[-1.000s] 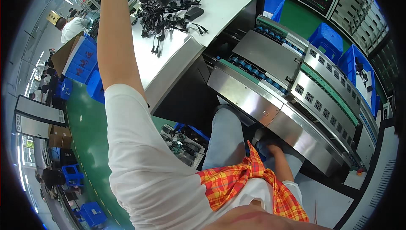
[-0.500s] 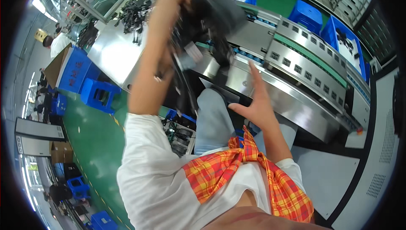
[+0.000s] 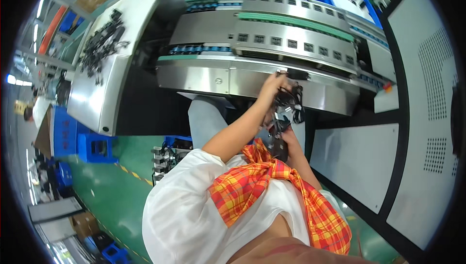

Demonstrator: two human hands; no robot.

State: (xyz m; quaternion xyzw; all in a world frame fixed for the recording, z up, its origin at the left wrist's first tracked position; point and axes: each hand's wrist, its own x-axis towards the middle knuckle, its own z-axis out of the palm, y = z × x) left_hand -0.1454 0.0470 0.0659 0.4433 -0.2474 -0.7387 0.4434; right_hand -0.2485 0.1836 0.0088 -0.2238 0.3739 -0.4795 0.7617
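Note:
A bundle of black power adapters with coiled cables (image 3: pixel 286 103) hangs in front of my body, just off the near edge of the metal conveyor line. My left hand (image 3: pixel 274 88) grips it from above, fingers closed, with one dark block sticking out to the right by the fingertips. Lower down, my right hand (image 3: pixel 290 138) holds the bundle's bottom part from the right; its fingers are partly hidden by cables. A black block (image 3: pixel 277 148) dangles close to the plaid cloth at my chest.
The steel conveyor (image 3: pixel 194 72) carries a block with rows of sockets (image 3: pixel 291 44) and a green strip. Left of it, more black cables (image 3: pixel 103 45) lie on a white-topped table. A crate of dark parts (image 3: pixel 167 159) is by my legs; a grey cabinet (image 3: pixel 361 162) stands right.
My left hand has come down from the cable pile on the left to in front of me, bringing the bundle. My right hand, open before, now holds its lower part. The view has turned right.

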